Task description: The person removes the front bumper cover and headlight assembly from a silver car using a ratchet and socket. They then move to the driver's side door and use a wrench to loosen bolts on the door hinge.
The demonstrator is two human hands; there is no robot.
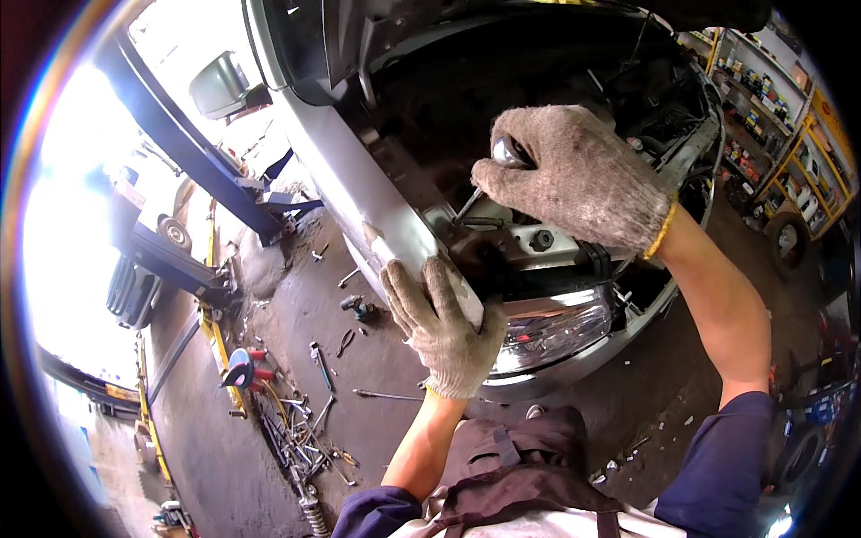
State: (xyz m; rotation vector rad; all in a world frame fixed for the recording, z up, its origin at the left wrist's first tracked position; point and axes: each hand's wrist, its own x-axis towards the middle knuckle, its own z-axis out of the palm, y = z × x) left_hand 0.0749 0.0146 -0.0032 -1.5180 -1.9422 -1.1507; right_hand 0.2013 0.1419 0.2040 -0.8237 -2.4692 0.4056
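Soiled knit gloves [587,179], navy sleeves [726,457], dark apron [529,491], perhaps maroon.

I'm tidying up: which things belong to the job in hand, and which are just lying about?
Apparently in the job:
metal-shafted tool in the right hand
silver fender under the left hand

Apparently lying about:
power drill on the floor
scattered hand tools
coil spring beside them

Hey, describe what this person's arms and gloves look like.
The left glove and right glove are knitted: the left pale and smudged, the right a dingier grey-brown with a yellow-edged cuff. Navy sleeves stop well short of both gloves.
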